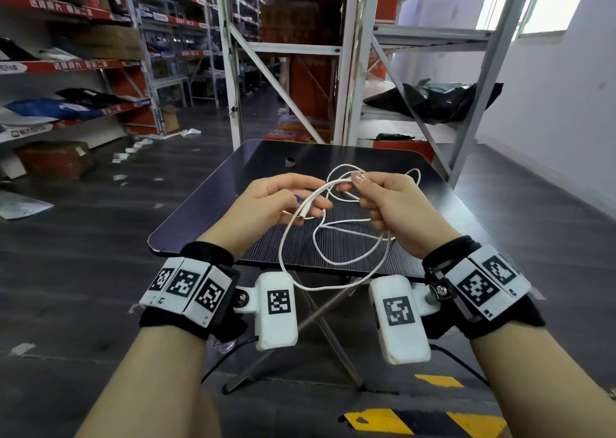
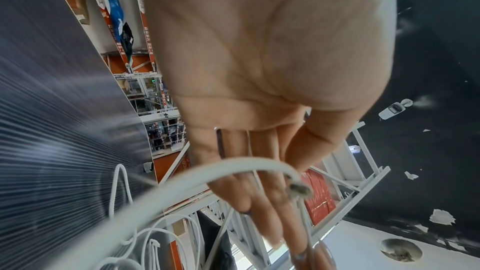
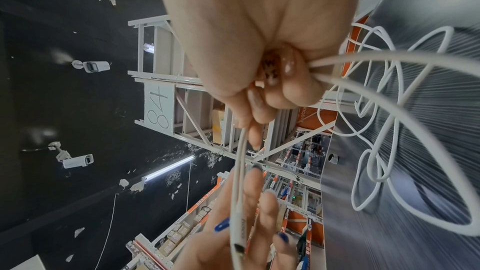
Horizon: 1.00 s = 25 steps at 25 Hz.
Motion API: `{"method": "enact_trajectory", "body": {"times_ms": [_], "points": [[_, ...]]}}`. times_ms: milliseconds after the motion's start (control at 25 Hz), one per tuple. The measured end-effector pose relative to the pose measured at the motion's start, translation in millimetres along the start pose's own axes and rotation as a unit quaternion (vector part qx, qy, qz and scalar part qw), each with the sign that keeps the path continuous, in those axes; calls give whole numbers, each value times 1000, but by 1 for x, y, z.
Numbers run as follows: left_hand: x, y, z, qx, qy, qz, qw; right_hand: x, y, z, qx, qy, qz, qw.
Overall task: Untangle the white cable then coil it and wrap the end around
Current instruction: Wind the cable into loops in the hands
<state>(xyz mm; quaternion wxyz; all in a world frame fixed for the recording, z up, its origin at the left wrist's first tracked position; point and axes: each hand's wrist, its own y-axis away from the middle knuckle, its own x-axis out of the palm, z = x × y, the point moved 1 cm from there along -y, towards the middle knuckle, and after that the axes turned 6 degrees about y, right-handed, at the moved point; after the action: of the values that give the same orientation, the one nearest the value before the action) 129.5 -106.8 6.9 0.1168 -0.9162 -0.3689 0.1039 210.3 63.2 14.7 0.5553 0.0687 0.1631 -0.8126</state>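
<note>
The white cable (image 1: 281, 247) hangs in loose, crossing loops between my two hands above the dark table (image 1: 266, 157). My right hand (image 1: 356, 184) pinches several strands together between thumb and fingers, and the other fingers curl round the cable (image 3: 389, 56) lower down. My left hand (image 1: 300, 194) is held beside it, palm turned inward and fingers straight. One plug end (image 1: 308, 208) lies across those fingers (image 3: 254, 192) without being gripped. The left wrist view shows the plug (image 2: 301, 189) in front of the outstretched fingers. One loop droops below the table's near edge.
A small dark ring-shaped object (image 1: 290, 161) stands near the table's far edge. White metal racks (image 1: 343, 71) rise just behind the table, with a black bag (image 1: 433, 101) on the right shelf. Stocked shelves line the left aisle.
</note>
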Motion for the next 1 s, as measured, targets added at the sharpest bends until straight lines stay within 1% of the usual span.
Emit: {"method": "enact_trajectory", "body": {"times_ms": [120, 200, 320, 400, 480, 600, 840, 1000], "points": [[-2, 3, 1, 23, 8, 35, 999, -1, -1, 0, 12, -35, -2, 999], [-3, 6, 0, 51, -17, 44, 998, -3, -2, -1, 19, -52, -6, 998], [-4, 5, 1, 73, -58, 14, 996, -5, -2, -2, 29, -57, -12, 998], [-4, 3, 2, 63, -70, -21, 995, -4, -1, -3, 29, -42, -19, 999], [-3, 2, 5, 63, -87, -31, 994, -2, -1, -3, 22, -22, -25, 999], [0, 0, 9, 63, -118, -27, 991, 0, -1, -4, 12, -4, -36, 999], [-1, -3, 13, 12, -93, 1, 996, 0, -2, -6, 14, 47, -39, 998], [-3, -4, 16, 22, -101, 21, 994, -2, -2, -5, 18, 33, -23, 999]]}}
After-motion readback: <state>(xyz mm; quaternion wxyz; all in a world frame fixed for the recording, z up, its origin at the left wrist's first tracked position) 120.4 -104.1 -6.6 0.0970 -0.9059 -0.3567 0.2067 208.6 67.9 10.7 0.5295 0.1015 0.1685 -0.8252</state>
